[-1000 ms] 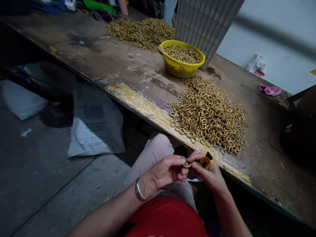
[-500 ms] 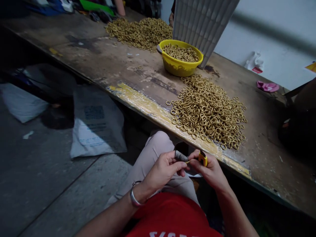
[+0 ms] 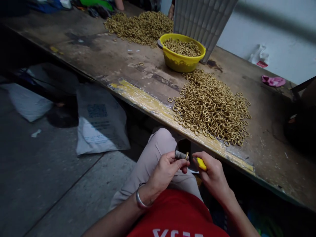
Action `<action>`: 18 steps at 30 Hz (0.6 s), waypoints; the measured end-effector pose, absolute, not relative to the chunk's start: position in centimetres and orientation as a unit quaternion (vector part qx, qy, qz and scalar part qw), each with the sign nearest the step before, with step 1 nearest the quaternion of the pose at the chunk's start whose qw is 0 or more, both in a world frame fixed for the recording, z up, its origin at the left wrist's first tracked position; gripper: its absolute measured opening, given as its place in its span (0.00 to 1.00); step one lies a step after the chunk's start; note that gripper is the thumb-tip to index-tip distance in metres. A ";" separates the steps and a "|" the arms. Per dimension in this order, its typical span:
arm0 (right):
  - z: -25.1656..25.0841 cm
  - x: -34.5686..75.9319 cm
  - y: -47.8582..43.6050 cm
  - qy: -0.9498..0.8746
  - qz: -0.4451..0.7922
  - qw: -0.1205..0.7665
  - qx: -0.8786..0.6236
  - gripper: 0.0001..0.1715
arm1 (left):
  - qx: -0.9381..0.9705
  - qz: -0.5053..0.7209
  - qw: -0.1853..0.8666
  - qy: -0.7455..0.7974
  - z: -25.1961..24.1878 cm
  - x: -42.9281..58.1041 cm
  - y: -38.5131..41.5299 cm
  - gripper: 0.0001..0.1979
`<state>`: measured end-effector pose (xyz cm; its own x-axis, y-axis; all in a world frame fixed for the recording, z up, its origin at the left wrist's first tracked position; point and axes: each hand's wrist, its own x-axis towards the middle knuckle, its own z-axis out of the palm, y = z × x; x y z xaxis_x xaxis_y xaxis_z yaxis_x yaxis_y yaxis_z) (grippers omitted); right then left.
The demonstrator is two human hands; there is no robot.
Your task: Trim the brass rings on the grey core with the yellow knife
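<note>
Above my lap, my left hand pinches a gold-coloured ring between thumb and fingers. A grey, worn sleeve covers one of its fingertips, right beside the ring. My right hand is wrapped round a yellow utility knife, a little to the right of the ring and apart from it. The knife's blade cannot be made out. On the table in front of both hands lies a heap of similar rings.
A yellow basin full of rings stands behind the heap, against a grey ribbed panel. Another ring pile lies farther back, near another person's hand. The table edge runs diagonally before my knees; a white sack is on the floor.
My right hand with the utility knife has moved away to the right from my left hand. The ring now shows upright at my left fingertips. The whole view has shifted slightly.
</note>
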<state>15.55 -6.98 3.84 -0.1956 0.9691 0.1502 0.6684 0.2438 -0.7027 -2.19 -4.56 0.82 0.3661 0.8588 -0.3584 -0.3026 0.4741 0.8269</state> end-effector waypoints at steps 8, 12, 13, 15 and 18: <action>3.7 15.3 -7.2 -0.794 0.125 0.153 -0.575 0.14 | 0.385 0.385 0.715 0.439 1.7 -2.0 -4.5 0.09; 3.5 15.3 -6.7 -0.807 0.066 0.099 -0.578 0.10 | 0.421 0.374 0.694 0.448 1.7 -2.1 -4.5 0.08; 3.4 15.2 -6.6 -0.808 0.049 0.086 -0.580 0.09 | 0.433 0.370 0.688 0.450 1.7 -2.1 -4.3 0.07; 3.2 14.8 -6.0 -0.806 0.025 0.055 -0.589 0.08 | 0.455 0.363 0.672 0.458 1.6 -2.3 -4.0 0.07; 3.1 14.5 -4.4 -0.792 0.019 -0.001 -0.610 0.08 | 0.484 0.368 0.631 0.482 1.8 -2.7 -3.6 0.07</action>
<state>14.49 -4.40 3.13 -0.2548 0.9667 -0.0249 0.9668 0.2541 -0.0282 -2.71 -3.55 1.84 0.2645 0.9309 -0.2520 0.0035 0.2603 0.9655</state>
